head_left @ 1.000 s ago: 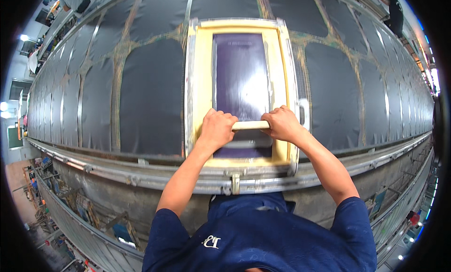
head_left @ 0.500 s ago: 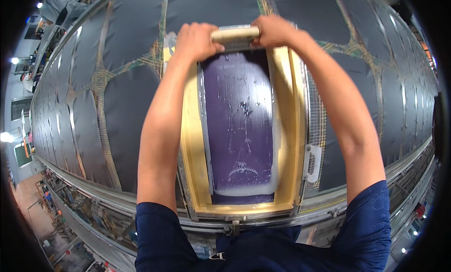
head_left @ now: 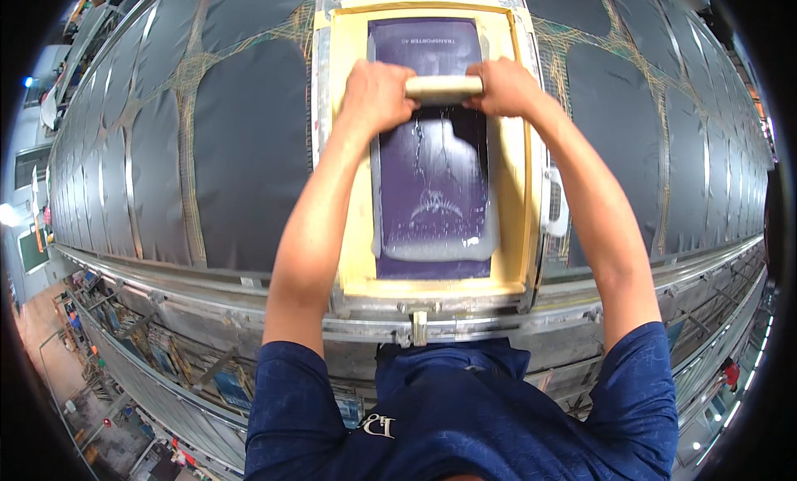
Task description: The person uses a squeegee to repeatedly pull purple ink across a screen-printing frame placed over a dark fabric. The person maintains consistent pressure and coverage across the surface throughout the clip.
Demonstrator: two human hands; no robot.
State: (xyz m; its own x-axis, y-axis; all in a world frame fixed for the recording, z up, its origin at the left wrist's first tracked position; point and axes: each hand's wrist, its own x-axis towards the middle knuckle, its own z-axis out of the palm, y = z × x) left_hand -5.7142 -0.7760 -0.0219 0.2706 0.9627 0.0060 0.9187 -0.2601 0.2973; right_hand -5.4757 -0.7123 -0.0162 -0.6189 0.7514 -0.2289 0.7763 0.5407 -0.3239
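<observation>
My left hand (head_left: 378, 97) and my right hand (head_left: 508, 88) are closed round the two ends of a squeegee (head_left: 444, 87) with a pale handle. It lies crosswise over a screen-printing frame (head_left: 415, 288) with a yellow-taped border. Beneath it is the purple mesh (head_left: 432, 170), shiny and streaked with wet ink, with a pale arched motif toward the near end. A whitish band of ink or emulsion runs along the mesh's sides and near end. Some pale lettering shows beyond the squeegee. The handle and my hands hide most of the blade.
The frame stands on a long table covered with dark panels (head_left: 241, 157), with patterned mesh strips between them. A metal rail (head_left: 382, 325) with a clamp runs along the near edge. A white handle-shaped piece (head_left: 554, 203) sits at the frame's right side. Racks (head_left: 166, 348) stand at lower left.
Both hands have drawn the squeegee from the frame's far end toward me, uncovering the mesh's far part. The view has shifted, so the frame appears higher in the picture.
</observation>
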